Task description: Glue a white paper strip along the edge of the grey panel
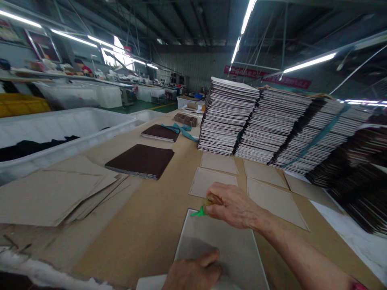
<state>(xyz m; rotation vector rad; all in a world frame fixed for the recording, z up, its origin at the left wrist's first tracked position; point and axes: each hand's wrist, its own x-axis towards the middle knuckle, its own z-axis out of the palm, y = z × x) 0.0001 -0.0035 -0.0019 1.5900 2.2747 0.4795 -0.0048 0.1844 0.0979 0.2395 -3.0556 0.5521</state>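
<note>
A pale grey rectangular panel (pixel 236 249) with a light edge lies on the table in front of me. My right hand (pixel 232 205) is closed around a brown-handled brush (pixel 211 200). Its bright green bristles (pixel 198 212) are splayed against the panel near its far left corner. My left hand (pixel 193 274) rests on the near part of the panel, fingers laid on the surface. Part of that hand is cut off by the bottom edge of the view. Beside it, a corner of another pale sheet (pixel 151 282) shows.
Several grey panels (pixel 266 197) lie beyond and to the right. Tall stacks of dark-and-white panels (pixel 229 117) stand behind them, one tied with teal strip. Dark brown panels (pixel 140 159), loose card sheets (pixel 51 193) and a white bin (pixel 90 125) are on the left.
</note>
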